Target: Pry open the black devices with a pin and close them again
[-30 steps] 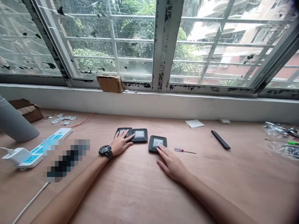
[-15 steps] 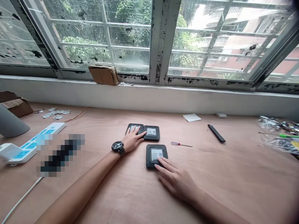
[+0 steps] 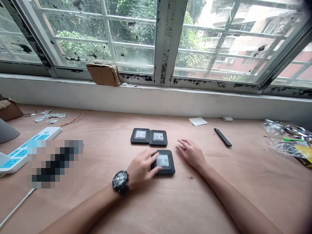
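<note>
A black, flat drive case (image 3: 168, 169) with a white label lies on the table in front of me. My left hand (image 3: 142, 167), wearing a black watch (image 3: 120, 182), reaches over its left edge, fingers and thumb spread apart. To its right, my right hand (image 3: 193, 154) is low on the table with fingers curled around a small screwdriver (image 3: 184, 149); only a bit of its reddish handle shows, the rest being hidden. Behind the front case, two similar black cases, a left one (image 3: 133, 139) and a right one (image 3: 165, 141), lie side by side, labels up.
A white power strip (image 3: 52, 132) and a blurred-out dark object (image 3: 57, 164) lie left. Toward the wall are a white paper pad (image 3: 198, 121) and a black bar (image 3: 222, 137). Plastic bags (image 3: 284, 146) and a green-handled tool (image 3: 289, 139) are at right.
My left hand has come off the two back cases and moved toward me onto the front case. My right hand has left the front case and moved right and away, onto the screwdriver.
</note>
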The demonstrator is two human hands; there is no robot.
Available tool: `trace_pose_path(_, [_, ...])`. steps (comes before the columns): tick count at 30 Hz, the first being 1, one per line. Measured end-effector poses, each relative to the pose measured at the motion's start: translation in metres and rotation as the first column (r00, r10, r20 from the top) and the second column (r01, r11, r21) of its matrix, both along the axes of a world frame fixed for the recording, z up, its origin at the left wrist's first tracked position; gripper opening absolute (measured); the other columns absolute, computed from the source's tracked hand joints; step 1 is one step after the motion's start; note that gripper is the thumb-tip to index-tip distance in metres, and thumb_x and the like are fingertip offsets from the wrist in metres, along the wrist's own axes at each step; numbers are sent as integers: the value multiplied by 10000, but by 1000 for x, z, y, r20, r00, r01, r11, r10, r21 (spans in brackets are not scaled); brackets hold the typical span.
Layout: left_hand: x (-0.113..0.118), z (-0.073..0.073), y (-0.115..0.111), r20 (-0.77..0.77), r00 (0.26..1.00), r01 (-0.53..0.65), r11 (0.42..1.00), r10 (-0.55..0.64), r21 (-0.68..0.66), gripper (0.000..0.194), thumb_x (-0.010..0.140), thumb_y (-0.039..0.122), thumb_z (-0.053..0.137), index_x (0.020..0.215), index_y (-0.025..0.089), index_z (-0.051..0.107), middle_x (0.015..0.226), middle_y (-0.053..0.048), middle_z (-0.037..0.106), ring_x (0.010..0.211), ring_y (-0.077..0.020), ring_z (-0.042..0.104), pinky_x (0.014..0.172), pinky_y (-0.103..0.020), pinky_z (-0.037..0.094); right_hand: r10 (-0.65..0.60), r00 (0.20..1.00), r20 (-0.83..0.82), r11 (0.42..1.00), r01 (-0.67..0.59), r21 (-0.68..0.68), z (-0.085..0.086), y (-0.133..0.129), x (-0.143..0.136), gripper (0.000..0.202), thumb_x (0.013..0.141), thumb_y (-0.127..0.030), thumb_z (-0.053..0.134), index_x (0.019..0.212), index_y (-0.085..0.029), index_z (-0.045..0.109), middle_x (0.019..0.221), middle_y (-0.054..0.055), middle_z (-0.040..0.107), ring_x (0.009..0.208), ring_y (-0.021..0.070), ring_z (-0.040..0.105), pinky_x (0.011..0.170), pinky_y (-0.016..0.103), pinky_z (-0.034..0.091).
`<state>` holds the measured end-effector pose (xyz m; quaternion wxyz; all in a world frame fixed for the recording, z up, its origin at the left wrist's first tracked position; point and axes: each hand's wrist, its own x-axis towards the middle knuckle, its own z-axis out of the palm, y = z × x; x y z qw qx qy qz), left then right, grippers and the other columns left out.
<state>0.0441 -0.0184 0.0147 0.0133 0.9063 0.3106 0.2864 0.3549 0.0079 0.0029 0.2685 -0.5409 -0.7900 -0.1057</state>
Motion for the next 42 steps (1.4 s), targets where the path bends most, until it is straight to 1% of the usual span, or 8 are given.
trace_pose_path(3, [4,-8,-23,-63,996,68,996,-65,57,519,973,487,627,1357,138,607,1391,-183,618,1285,-355,591,1096,-543,490,-11,1000,-5,999,11,-40,-10,3,7,224,1014,-377,554,1054,-255,737,1141,78,715,1023,268,668,856,428,554])
trace_pose_path(7, [16,-19,-36,-166,978,148,982,-127,119,381,1046,281,517,1402,154,566,1456,-149,579,1333,-326,564,1114,-521,478,-12,1000,-17,999,11,-34,-12,0,5,232,1020,-381,547,976,-246,730,1107,74,719,992,263,656,857,420,521])
trace_pose_path(11, [19,-20,-30,-258,949,215,971,-183,103,416,1027,77,419,1430,86,517,1470,-186,556,1369,-326,533,1094,-484,508,-28,998,-59,1000,29,11,-7,-3,-1,244,1042,-379,511,1025,-223,697,1123,89,726,994,261,671,875,406,481])
trace_pose_path(15, [-5,-15,-9,-222,905,369,929,-363,-15,476,1023,46,377,1464,173,502,1512,-115,529,1454,-245,436,1187,-455,431,-21,963,-270,999,29,26,-2,-7,-4,268,1054,-421,478,1106,-209,632,1017,85,750,850,225,702,809,368,492])
trace_pose_path(21, [-37,-13,6,-49,964,251,955,-261,-157,465,973,98,481,1399,235,605,1537,-77,502,1429,-255,473,1164,-437,462,39,610,-792,997,-73,-6,12,-20,-22,281,1069,-448,395,1193,-239,536,976,64,667,658,162,570,556,296,467])
trace_pose_path(25, [-35,-9,0,-14,962,259,930,-271,-260,510,975,218,576,1483,221,524,1577,-98,437,1442,-271,447,1163,-417,463,111,439,-891,989,-137,56,23,-33,-46,236,1076,-424,379,1161,-267,534,907,37,611,569,138,472,483,286,414])
trace_pose_path(29, [-30,-7,0,5,957,279,919,-289,-277,576,944,356,694,1477,210,531,1564,-131,443,1439,-297,444,1149,-441,472,177,444,-878,966,-248,69,24,-39,-62,209,1069,-416,420,1153,-271,545,935,37,629,574,125,479,497,286,442])
trace_pose_path(42, [-31,-7,3,26,955,288,908,-294,-303,480,979,295,641,1449,236,562,1551,-109,479,1432,-280,465,1154,-437,468,148,498,-855,916,-395,-72,25,-36,-63,216,1061,-402,453,1157,-271,595,972,28,631,595,120,472,557,288,460])
